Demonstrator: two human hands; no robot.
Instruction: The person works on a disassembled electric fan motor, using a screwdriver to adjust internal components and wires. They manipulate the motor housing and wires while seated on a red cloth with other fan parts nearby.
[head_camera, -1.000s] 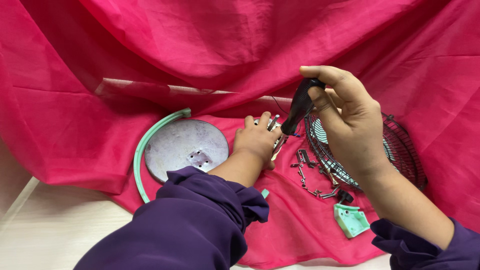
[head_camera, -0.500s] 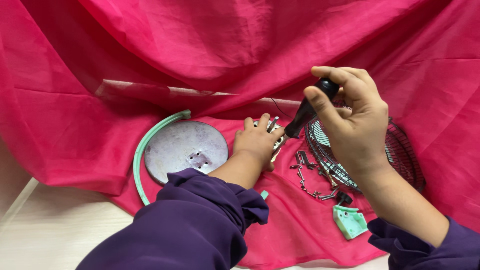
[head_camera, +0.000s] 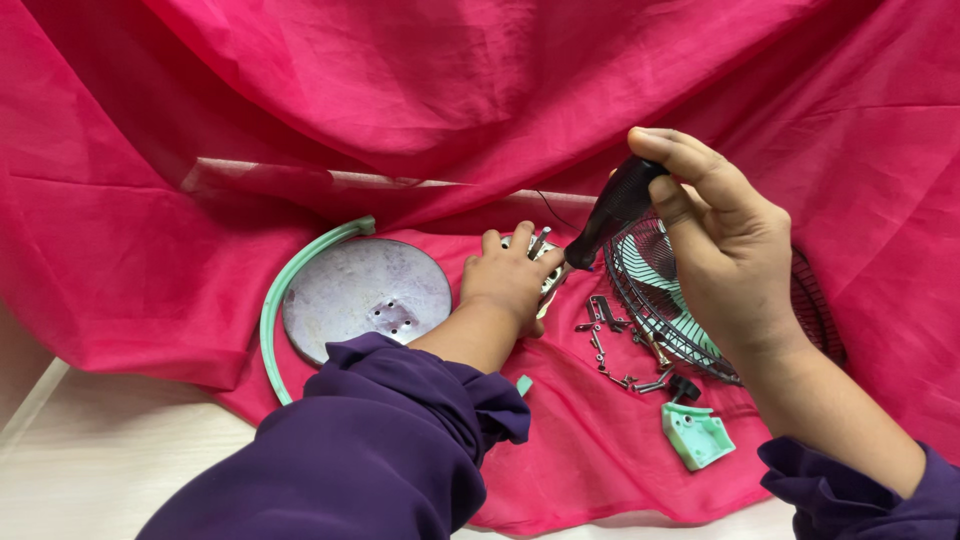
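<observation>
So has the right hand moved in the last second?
Yes. The right hand, holding the screwdriver, has shifted slightly right and up across the fan grille, while the round metal plate stays put.

The small silvery metal part (head_camera: 545, 268) lies mostly under the left hand (head_camera: 510, 283), so its shape cannot be told, and the tip of the black-handled screwdriver (head_camera: 610, 212) is lost behind it. The right hand (head_camera: 725, 245) covers much of the round black wire fan grille (head_camera: 650, 290). The scattered small screws and clips (head_camera: 610, 345) are too small to tell apart.
</observation>
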